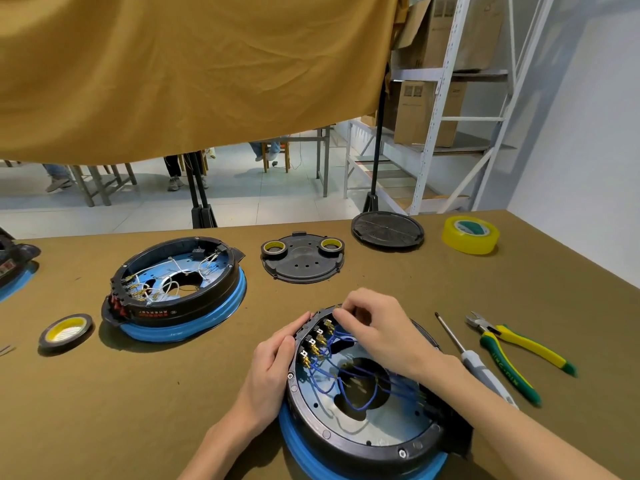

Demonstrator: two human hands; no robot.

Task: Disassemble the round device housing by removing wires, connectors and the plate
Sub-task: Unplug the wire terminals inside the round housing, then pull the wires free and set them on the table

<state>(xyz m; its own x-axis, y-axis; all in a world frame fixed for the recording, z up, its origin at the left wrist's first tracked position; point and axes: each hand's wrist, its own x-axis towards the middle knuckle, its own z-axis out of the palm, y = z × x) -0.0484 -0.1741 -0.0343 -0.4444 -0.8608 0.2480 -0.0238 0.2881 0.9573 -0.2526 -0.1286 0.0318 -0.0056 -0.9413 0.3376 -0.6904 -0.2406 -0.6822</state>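
A round black housing (363, 441) with a blue base lies open at the near edge of the table. Blue wires (332, 372) run inside it to a row of brass connectors (317, 344) along its far left rim. My left hand (273, 362) lies against the housing's outer left rim, fingers fairly straight. My right hand (374, 327) reaches over the housing, and its fingertips pinch at the farthest connector of the row. A grey metal plate (381, 431) shows at the housing's bottom.
A second open housing (180, 292) with white wires sits at the left. Beyond lie a black cover plate (303, 263) carrying two tape rolls, a round black lid (387, 230), and yellow tape (470, 234). A screwdriver (474, 362) and yellow-green cutters (512, 351) lie at right. Black tape (65, 332) sits left.
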